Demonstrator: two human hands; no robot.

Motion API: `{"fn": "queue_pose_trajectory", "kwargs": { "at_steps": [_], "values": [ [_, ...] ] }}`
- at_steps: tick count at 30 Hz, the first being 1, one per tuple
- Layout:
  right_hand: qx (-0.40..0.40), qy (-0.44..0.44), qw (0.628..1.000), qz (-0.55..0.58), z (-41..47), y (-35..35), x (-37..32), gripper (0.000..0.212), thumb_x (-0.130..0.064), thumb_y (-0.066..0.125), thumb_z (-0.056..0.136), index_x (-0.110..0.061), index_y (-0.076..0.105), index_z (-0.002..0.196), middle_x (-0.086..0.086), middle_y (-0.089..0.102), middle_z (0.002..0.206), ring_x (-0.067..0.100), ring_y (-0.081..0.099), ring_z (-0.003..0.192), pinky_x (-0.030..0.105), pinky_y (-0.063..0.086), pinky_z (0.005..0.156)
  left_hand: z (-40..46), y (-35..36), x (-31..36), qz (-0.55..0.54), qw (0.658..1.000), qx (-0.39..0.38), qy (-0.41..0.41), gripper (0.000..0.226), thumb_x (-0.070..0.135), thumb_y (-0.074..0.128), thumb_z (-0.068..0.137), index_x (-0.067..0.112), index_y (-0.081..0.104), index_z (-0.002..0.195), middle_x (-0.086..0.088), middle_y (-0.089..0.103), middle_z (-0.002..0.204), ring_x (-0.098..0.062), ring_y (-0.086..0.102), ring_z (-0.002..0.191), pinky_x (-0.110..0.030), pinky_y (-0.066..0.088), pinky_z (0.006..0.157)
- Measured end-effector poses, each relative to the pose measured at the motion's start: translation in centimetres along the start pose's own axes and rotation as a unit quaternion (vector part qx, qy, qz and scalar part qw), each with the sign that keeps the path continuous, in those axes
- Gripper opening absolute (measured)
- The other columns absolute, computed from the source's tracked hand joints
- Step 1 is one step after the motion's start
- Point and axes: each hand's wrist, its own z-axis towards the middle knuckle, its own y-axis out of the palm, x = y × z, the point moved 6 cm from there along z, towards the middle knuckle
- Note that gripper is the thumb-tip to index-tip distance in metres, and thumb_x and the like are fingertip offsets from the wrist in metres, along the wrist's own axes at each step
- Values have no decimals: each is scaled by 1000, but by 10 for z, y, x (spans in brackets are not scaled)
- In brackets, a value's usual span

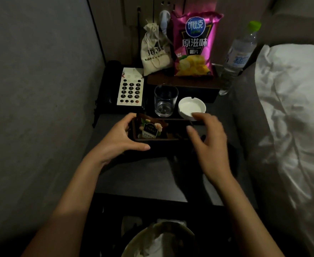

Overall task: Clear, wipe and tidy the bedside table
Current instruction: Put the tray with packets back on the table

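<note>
The left hand (121, 135) has its grip curled round the left end of a small dark wooden tray (158, 139) holding a tea sachet (149, 127). It sits on the tabletop (134, 175), just behind it a glass tumbler (165, 101) and a white ashtray (191, 107). The right hand (209, 140) hovers spread and holding nothing at the tray's right end, so the clearing step looks in hand; next it likely needs to close there without knocking the ashtray.

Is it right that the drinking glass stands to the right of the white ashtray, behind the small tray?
No. In the head view the glass stands to the left of the ashtray, not the right. Both are behind the small tray, as you say.
</note>
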Motion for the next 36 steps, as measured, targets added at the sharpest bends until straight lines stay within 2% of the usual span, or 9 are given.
{"fn": "queue_pose_trajectory", "kwargs": {
  "at_steps": [6,11,18,21,24,27,31,34,36],
  "values": [
    [-97,-47,994,25,6,52,-29,28,-40,64,85,-27,57,109,-13,55,110,7,49,108,28,43,92,5,-4,-6,-16,1000,-20,5,78,19,90,55,25,54,124,6,65,122,-9,60,119,-25,50,97],
    [-95,-23,995,-14,15,68,-31,17,-26,71,84,-25,55,85,-11,53,95,10,46,97,27,39,82,6,-7,-13,9,999,-50,-7,78,6,89,62,31,52,127,11,63,122,-6,59,119,-26,51,97],
    [-87,-38,995,10,20,71,-33,13,-20,69,88,-14,74,99,-5,65,100,14,52,102,37,45,92,8,-12,-18,16,998,-54,-29,83,-3,85,64,30,47,131,12,64,122,-2,57,120,-23,47,102],
    [-51,-52,996,49,27,59,-36,14,-16,69,89,-12,76,100,-3,68,99,15,57,98,31,47,87,8,-16,-14,-7,999,-51,-14,86,12,87,64,39,45,134,17,58,131,0,50,128,-22,40,107],
    [-33,-12,973,226,37,41,-31,12,-8,65,91,-7,75,98,3,72,92,11,66,88,24,50,77,9,-23,-6,-18,1000,-6,12,73,34,85,64,45,52,128,19,57,132,1,47,130,-24,34,110],
    [22,55,936,348,46,18,-10,13,-7,60,94,0,71,98,8,71,89,13,68,83,25,53,71,9,-26,1,22,997,50,53,51,30,82,75,29,63,122,9,62,127,-4,53,124,-31,39,109],
    [54,67,948,306,51,-3,8,11,-9,60,95,-8,71,95,3,72,86,14,68,83,27,55,72,10,-29,7,92,985,117,83,19,13,73,82,17,73,101,1,66,117,-7,60,113,-35,47,104],
    [30,60,968,242,51,-2,14,9,-8,62,94,-9,71,92,-1,72,83,9,69,80,22,55,70,10,-29,12,92,981,142,95,9,6,71,84,12,74,91,-1,68,111,-11,63,108,-37,49,99],
    [10,62,980,191,50,2,17,6,-9,64,92,-5,69,93,4,72,86,13,71,81,30,59,70,10,-29,15,81,979,155,101,7,5,70,85,10,73,89,-2,69,108,-12,64,105,-33,50,96]
  ]
}}
